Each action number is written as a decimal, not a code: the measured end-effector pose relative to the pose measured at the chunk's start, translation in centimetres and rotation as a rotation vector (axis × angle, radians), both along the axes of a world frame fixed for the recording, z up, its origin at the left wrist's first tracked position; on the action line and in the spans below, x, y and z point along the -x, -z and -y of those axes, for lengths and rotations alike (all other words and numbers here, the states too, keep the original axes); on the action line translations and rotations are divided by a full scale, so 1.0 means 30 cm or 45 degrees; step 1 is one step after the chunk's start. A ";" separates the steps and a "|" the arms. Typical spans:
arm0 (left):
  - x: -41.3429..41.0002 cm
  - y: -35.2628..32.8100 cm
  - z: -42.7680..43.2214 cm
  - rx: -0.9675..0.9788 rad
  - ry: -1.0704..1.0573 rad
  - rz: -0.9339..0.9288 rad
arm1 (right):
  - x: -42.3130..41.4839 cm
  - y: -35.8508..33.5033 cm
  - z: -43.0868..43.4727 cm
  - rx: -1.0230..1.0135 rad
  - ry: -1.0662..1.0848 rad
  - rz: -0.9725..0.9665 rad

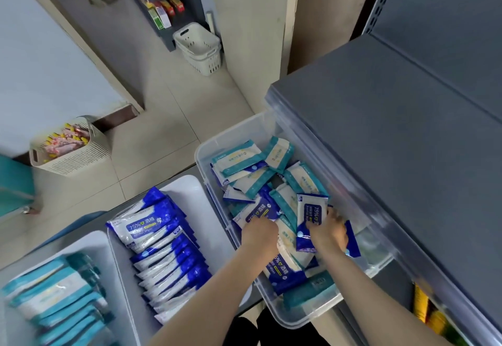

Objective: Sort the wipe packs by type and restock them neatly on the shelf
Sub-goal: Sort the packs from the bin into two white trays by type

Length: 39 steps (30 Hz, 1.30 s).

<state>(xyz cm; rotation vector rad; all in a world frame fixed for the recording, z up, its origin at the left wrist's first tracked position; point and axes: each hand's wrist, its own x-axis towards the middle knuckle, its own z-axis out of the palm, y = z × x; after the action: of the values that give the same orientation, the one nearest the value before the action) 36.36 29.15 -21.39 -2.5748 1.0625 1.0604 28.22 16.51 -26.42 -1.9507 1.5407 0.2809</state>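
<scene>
A clear plastic bin (pixel 217 142) on the right holds a jumble of blue alcohol wipe packs and teal wipe packs (pixel 274 152). Both my hands are inside it. My right hand (pixel 330 233) grips an upright blue pack (pixel 309 209) near the bin's right side. My left hand (pixel 259 233) is curled over another blue pack (pixel 259 211) in the pile. To the left, a white tray (pixel 195 190) holds a neat row of blue packs (pixel 165 253). A second white tray (pixel 92 239) at far left holds lined-up teal packs (pixel 54 296).
A grey shelf (pixel 394 133) overhangs the bin on the right, with yellow goods (pixel 426 310) on a lower level. On the tiled floor stand a beige basket of snacks (pixel 73 150) at left and stacked white baskets (pixel 201 49) farther back, by a rack of boxed goods.
</scene>
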 end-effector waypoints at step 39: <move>-0.068 -0.225 -0.259 1.024 -1.327 -0.406 | -0.120 -0.276 -0.177 -0.433 -0.728 0.708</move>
<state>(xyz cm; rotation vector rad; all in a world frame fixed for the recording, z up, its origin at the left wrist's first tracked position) 38.41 36.92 -14.65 -3.8779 0.0258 1.4656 31.83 21.83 -18.14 -1.9304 0.5319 0.1929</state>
